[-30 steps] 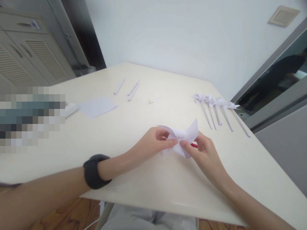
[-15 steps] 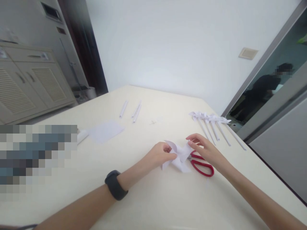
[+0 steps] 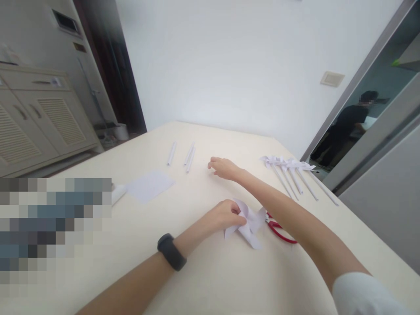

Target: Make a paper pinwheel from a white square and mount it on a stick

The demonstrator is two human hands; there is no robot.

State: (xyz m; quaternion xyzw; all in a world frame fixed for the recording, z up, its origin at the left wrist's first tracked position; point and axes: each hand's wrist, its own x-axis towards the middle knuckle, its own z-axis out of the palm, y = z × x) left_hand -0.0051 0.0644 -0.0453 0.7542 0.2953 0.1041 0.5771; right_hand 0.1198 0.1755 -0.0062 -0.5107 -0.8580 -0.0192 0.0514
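Observation:
My left hand pinches the middle of a folded white paper pinwheel head, holding it down on the cream table. My right hand is stretched far forward over the table, fingers curled down where small pins lay, past the pinwheel and just right of three rolled paper sticks. What the fingers touch is hidden. Red-handled scissors lie under my right forearm, right of the pinwheel.
Several finished paper pinwheels lie in a row at the table's right edge. A flat white paper sheet sits to the left. A cabinet stands at the left, and a person is seen beyond the glass at the right.
My right hand let go of the pinwheel and reached forward and left across the table. My left hand stayed on the pinwheel. The scissors came into view.

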